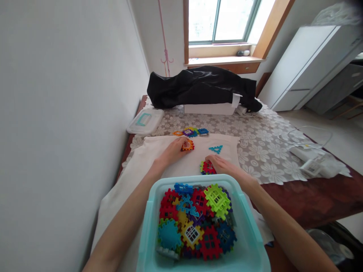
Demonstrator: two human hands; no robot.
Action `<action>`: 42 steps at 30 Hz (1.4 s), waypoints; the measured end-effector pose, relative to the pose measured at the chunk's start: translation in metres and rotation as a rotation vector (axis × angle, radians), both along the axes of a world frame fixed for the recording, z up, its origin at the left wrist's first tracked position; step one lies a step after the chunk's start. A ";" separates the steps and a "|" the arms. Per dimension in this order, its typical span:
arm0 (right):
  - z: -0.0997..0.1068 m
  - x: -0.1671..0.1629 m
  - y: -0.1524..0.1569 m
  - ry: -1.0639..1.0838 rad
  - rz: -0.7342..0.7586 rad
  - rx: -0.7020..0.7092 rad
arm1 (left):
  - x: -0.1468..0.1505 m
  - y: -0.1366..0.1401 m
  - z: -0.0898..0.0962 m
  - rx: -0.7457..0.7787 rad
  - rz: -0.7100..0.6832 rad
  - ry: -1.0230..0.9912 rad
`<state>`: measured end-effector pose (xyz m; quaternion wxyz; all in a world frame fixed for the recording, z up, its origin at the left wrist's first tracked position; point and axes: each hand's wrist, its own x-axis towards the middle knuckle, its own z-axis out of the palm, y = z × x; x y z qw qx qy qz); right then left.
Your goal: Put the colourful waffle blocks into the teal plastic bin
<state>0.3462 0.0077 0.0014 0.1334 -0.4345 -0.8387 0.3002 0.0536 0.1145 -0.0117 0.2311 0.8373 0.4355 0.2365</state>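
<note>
My left hand (178,146) reaches over the white cloth (159,158), its fingers closed on an orange toothed building block (189,145) with a white window shape. To the right and closer to me, my right hand (217,162) grips a red building block (209,168); bright green teeth show beside it. Between the hands and my body stands a light teal plastic bin (249,234) heaped with colourful toothed blocks, among them a lime green block (217,198). A blue triangular piece (216,149) lies flat on the cloth beyond my right hand.
Several colourful blocks (191,132) lie at the cloth's far edge. A translucent lid (146,121) rests at the left by the wall. Black fabric (201,87) covers a white box (210,109) at the back. A white bag (321,162) and cable lie at the right.
</note>
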 end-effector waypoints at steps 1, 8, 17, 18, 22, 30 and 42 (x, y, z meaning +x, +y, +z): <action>0.001 0.000 -0.001 -0.010 -0.008 0.001 | -0.001 0.000 0.001 0.007 0.009 0.011; 0.009 0.014 0.001 -0.021 -0.040 0.008 | -0.008 -0.003 0.004 0.000 0.133 0.060; 0.002 0.019 -0.011 -0.053 -0.056 0.012 | -0.005 -0.007 0.005 0.007 0.166 0.089; 0.003 0.019 -0.011 -0.052 -0.056 0.015 | -0.005 -0.007 0.005 0.008 0.165 0.081; 0.015 0.019 -0.010 -0.078 -0.044 -0.008 | -0.008 -0.007 0.006 0.017 0.155 0.047; 0.024 0.002 -0.008 -0.123 -0.130 0.001 | -0.004 -0.005 -0.001 0.044 0.153 0.097; 0.007 0.000 0.002 0.044 -0.252 -0.035 | -0.005 -0.011 0.007 -0.154 0.267 -0.398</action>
